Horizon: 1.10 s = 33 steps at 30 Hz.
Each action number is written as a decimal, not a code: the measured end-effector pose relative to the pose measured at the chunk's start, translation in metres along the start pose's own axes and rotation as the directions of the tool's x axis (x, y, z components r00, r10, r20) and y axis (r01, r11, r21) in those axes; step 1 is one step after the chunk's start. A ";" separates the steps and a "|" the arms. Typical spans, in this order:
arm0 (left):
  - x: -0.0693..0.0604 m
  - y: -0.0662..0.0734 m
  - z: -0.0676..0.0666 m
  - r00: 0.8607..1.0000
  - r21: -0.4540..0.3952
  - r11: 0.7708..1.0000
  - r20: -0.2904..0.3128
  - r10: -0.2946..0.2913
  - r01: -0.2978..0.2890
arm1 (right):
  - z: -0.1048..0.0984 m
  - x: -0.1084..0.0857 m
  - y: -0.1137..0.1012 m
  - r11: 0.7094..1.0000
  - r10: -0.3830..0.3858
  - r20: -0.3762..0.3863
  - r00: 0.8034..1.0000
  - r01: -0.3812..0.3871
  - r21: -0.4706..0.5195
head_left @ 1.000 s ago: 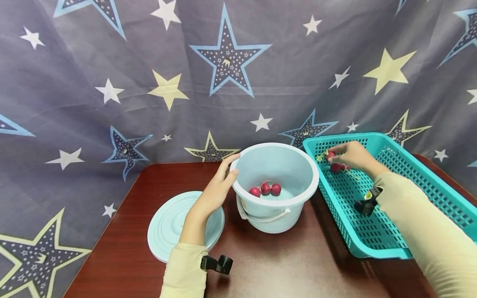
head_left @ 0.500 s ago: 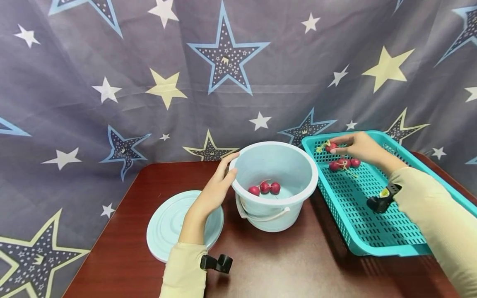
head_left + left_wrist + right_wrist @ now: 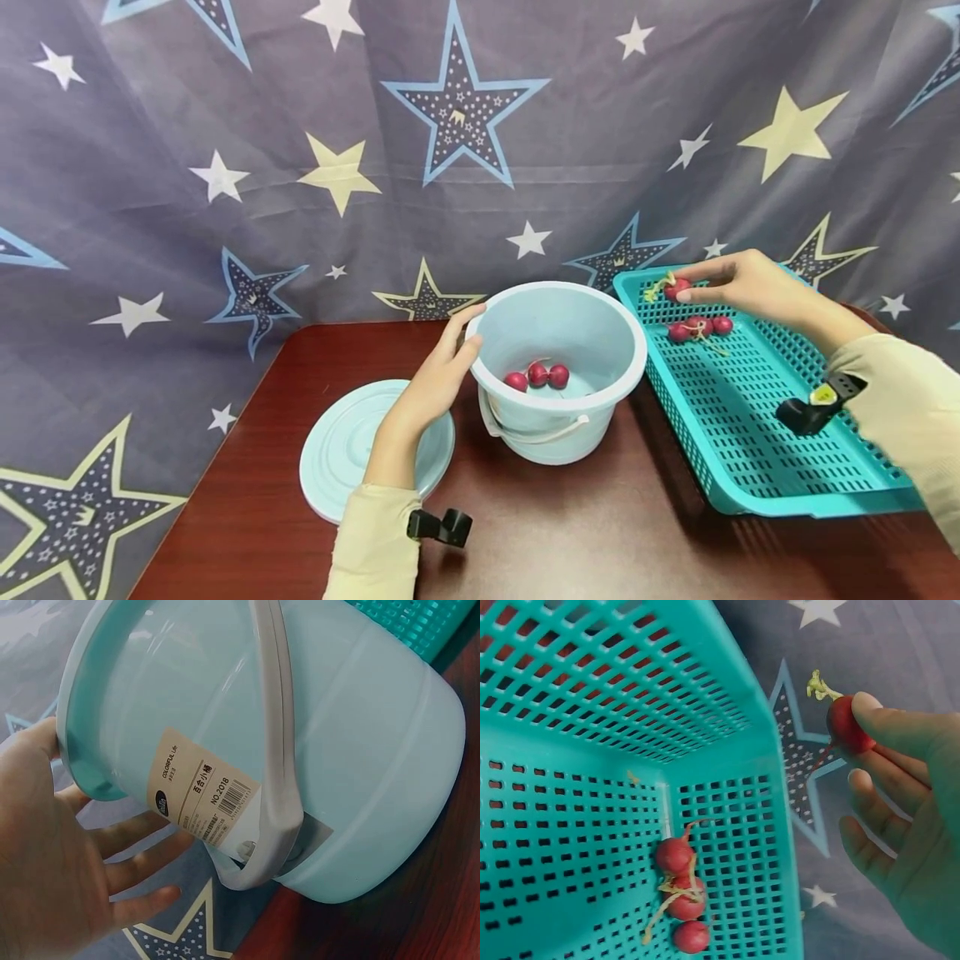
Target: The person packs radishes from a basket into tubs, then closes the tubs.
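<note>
Radish (image 3: 678,289), head view: raised near far end of basket (image 3: 810,506), tabletop's (image 3: 570,533) right edge, right hand (image 3: 753,285) pinching it. Left wrist: left hand (image 3: 67,855) holds bucket (image 3: 367,742) rim, fingers spread. Right wrist: thumb and fingers radish-wide apart; probably light, firm, slick; grip middle, not leaves (image 3: 820,688).

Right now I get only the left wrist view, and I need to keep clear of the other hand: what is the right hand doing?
Observer: The right hand holds one radish between thumb and fingers.
Operator: Thanks. I can't see into the bucket from here; is anything in it?
Observer: Yes, the head view shows three radishes inside.
</note>
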State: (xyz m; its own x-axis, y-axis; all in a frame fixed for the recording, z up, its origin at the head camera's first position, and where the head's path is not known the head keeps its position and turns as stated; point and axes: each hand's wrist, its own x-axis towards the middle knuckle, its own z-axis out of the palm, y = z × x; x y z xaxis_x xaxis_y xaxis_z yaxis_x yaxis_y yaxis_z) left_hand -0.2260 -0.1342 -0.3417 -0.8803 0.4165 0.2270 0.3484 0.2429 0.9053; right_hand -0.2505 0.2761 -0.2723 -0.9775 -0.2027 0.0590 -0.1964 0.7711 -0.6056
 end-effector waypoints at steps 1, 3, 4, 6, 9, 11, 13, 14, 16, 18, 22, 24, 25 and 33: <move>0.000 0.000 0.001 1.000 0.000 1.000 -0.003 0.001 -0.001 | -0.002 -0.002 -0.002 1.000 -0.011 0.000 1.000 0.011 -0.009; 0.000 0.000 0.002 1.000 0.001 1.000 -0.010 0.003 -0.003 | -0.004 -0.005 -0.006 0.999 -0.024 -0.003 1.000 0.024 -0.036; 0.000 0.000 0.002 1.000 0.001 1.000 -0.012 0.004 -0.004 | -0.005 -0.007 -0.008 0.998 -0.029 -0.008 1.000 0.029 -0.048; 0.000 0.000 0.002 1.000 -0.003 1.000 -0.011 0.007 -0.007 | -0.006 -0.010 -0.012 0.997 -0.035 -0.016 0.999 0.034 -0.064; 0.000 0.000 0.002 1.000 -0.008 1.000 -0.010 0.011 -0.011 | -0.005 -0.015 -0.018 0.997 -0.054 -0.029 0.998 0.052 -0.060; 0.001 0.000 0.002 1.000 -0.008 1.000 -0.011 0.013 -0.013 | -0.004 -0.019 -0.023 0.996 -0.071 -0.038 0.997 0.069 -0.050; 0.001 0.000 0.002 1.000 -0.006 1.000 -0.012 0.012 -0.012 | -0.003 -0.023 -0.028 0.995 -0.088 -0.051 0.995 0.086 -0.044; 0.001 0.000 0.002 1.000 -0.005 1.000 -0.011 0.012 -0.012 | -0.002 -0.025 -0.030 0.995 -0.094 -0.059 0.994 0.092 -0.043; 0.000 0.000 0.002 1.000 -0.005 1.000 -0.011 0.011 -0.011 | 0.000 -0.029 -0.036 0.994 -0.103 -0.078 0.992 0.099 -0.048; 0.000 -0.001 0.002 1.000 -0.006 1.000 -0.012 0.012 -0.012 | 0.001 -0.033 -0.041 0.994 -0.107 -0.094 0.990 0.103 -0.044; 0.000 -0.002 0.001 1.000 -0.011 1.000 -0.012 0.013 -0.014 | 0.004 -0.038 -0.051 0.992 -0.126 -0.103 0.987 0.124 -0.023; 0.000 -0.003 0.001 1.000 -0.014 1.000 -0.011 0.013 -0.013 | 0.006 -0.040 -0.055 0.991 -0.135 -0.103 0.985 0.134 -0.012; 0.000 -0.003 0.001 1.000 -0.014 1.000 -0.010 0.012 -0.012 | 0.007 -0.040 -0.056 0.990 -0.142 -0.099 0.985 0.143 0.000; 0.000 -0.002 0.001 1.000 -0.022 1.000 -0.004 0.011 -0.012 | 0.015 -0.042 -0.068 0.965 -0.257 -0.065 0.964 0.260 0.030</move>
State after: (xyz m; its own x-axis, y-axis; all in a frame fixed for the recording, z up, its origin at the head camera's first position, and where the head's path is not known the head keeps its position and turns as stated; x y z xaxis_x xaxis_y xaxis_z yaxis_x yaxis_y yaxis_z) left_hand -0.2266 -0.1333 -0.3437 -0.8777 0.4154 0.2390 0.3514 0.2189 0.9103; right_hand -0.1950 0.2234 -0.2452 -0.8969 -0.3544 0.2646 -0.4412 0.6737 -0.5929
